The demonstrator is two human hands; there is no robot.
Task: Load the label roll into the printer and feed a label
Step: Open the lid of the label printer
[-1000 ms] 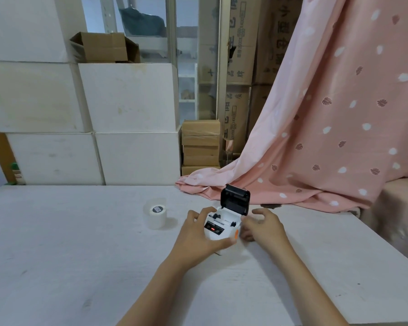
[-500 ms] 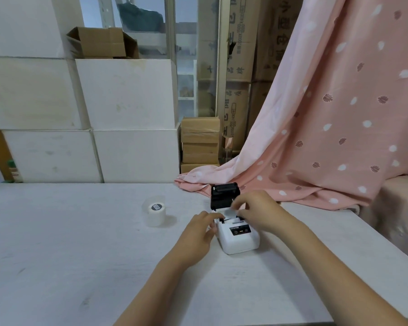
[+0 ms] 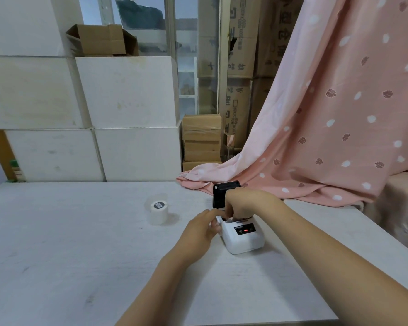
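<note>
The left hand (image 3: 199, 228) is gripping the printer (image 3: 243, 237) by its side; its lid (image 3: 222, 192) is standing open. The right hand (image 3: 242, 205) is reaching into the bay, fingers curled, its hold impossible to tell. Loading is barely starting: the label roll (image 3: 159, 211) is sitting untouched, well to the left of both hands

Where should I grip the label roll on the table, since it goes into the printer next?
The label roll stands on end, core facing up, alone on the table left of the printer. Best come from above and pinch across its curved side wall, probably with the left hand, which is nearer; the flat top offers no hold.
</note>
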